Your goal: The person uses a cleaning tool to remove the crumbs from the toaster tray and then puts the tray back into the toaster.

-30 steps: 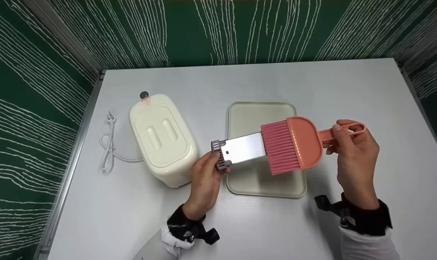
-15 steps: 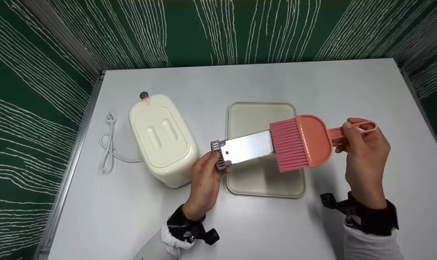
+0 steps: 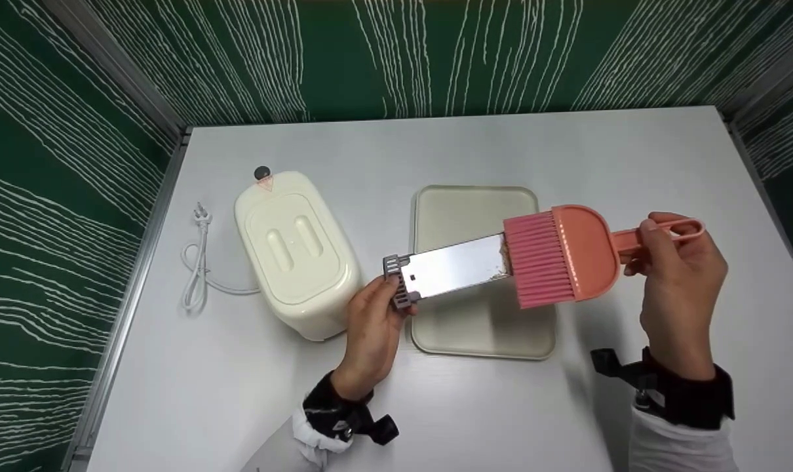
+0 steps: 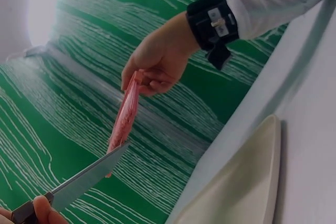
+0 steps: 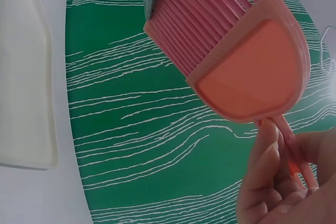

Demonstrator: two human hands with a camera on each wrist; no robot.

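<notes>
Head view, centre frame, we see our left hand [image 3: 372, 321] gripping a metal tray [image 3: 452, 265], right hand [image 3: 678, 275] pinching a pink brush [image 3: 560, 255], bristles at its end, no readable writing.

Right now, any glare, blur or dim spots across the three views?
Head view: even light, sharp, soft sheen on the metal plate, faint shadow on the tray. Left wrist view: dim, blown-out patch top left, right hand slightly soft. Right wrist view: pink brush sharp, fingers blurred.

Green walls [image 3: 436, 52] streaked with white lines enclose a white table [image 3: 567, 151] on three sides.
</notes>
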